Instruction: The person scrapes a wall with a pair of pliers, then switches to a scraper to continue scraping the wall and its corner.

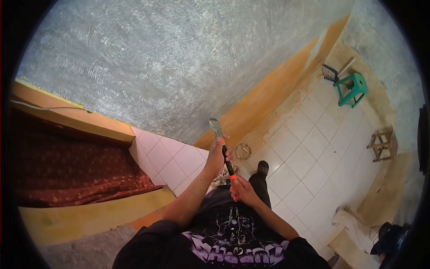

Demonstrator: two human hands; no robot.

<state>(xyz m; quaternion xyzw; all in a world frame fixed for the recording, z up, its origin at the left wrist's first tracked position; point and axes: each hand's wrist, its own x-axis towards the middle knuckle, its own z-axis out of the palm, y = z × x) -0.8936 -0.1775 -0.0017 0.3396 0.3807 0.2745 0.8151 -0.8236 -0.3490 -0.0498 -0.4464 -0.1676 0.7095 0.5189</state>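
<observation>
Both my hands are wrapped round one tool, a red-and-black-handled tool (228, 167) with a flat grey metal head that is smeared pale. Higher up, near the head, my left hand (216, 160) grips the handle. The red butt end sits in my right hand (242, 188), close to my black shirt. The head points up toward the rough grey wall (148, 67) and overlaps the corner above the orange lower band (264, 105) in this view. Dried pale specks mark my left forearm.
A small round dish (243, 151) lies on the white tile floor (313, 148) near my shoe (263, 168). Farther right stand a green stool (352, 88) and a wooden stool (383, 144). A red patterned curtain (85, 157) hangs in the opening at left. Pale cloth (354, 226) lies lower right.
</observation>
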